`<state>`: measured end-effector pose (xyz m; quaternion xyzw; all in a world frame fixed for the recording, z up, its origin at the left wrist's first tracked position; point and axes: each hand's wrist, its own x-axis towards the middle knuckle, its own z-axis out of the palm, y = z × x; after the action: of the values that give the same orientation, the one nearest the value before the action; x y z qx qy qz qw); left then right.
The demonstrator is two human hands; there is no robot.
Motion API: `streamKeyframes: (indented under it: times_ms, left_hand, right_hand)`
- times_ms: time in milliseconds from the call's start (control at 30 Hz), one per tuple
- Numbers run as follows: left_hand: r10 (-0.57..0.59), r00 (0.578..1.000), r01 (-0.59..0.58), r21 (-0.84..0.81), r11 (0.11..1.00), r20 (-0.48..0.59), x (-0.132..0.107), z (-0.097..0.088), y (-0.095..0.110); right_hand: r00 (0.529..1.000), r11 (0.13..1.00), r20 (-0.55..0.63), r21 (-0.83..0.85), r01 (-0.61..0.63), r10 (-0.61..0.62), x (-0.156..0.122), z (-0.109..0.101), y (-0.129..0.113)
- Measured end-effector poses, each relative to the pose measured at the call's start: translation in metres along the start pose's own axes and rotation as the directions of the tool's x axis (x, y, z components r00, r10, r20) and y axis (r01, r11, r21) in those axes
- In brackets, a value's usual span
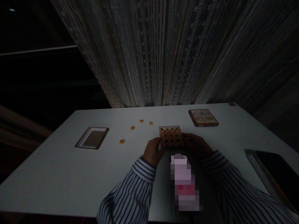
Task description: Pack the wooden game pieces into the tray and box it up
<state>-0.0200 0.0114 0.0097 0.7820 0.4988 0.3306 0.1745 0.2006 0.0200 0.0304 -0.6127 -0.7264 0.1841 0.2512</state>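
A small tray of round Chinese chess pieces sits on the white table in front of me, its discs in rows with red and dark characters. My left hand grips its left side, with the thumb near the front corner. On the opposite side, my right hand holds the right edge, its fingers partly lost in shadow. To the left of the tray lie several loose pieces, among them one red-marked chess piece nearest me and another chess piece farther back.
An open box part lies at the left of the table. A printed box stands at the back right. A lit phone, blurred out, lies between my forearms. A dark flat device rests at the right. Patterned curtains hang behind.
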Motion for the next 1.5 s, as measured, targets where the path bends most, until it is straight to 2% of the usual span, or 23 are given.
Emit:
streamKeyframes:
  times_ms: [133, 467, 767, 1133, 1500]
  left_hand:
    - [-0.002, 1.0, 0.002, 0.007, 1.0, -0.01, 0.0001, -0.0002, 0.0013]
    - [-0.021, 1.0, 0.021, 0.025, 0.999, 0.002, -0.0001, -0.0002, 0.002]
    - [-0.016, 1.0, 0.016, 0.009, 1.0, -0.003, -0.001, 0.0008, 0.0004]
    - [-0.009, 1.0, 0.009, 0.009, 1.0, -0.015, -0.0004, -0.001, 0.0021]
    - [-0.011, 1.0, 0.012, 0.022, 1.0, -0.018, -0.0002, 0.0012, 0.0011]
  right_hand:
    - [1.0, 1.0, -0.011, 0.0, 0.018, -0.018, -0.0002, 0.0004, 0.0005]
    - [0.999, 0.999, 0.02, 0.003, -0.041, 0.041, 0.0003, 0.0005, -0.0009]
    - [1.0, 1.0, -0.023, 0.023, -0.007, 0.008, -0.0014, 0.0029, 0.0013]
    - [0.999, 0.998, 0.024, 0.053, -0.045, 0.044, -0.0013, 0.0024, 0.0002]
    - [1.0, 0.999, 0.005, 0.043, -0.028, 0.028, -0.0001, 0.004, 0.0037]
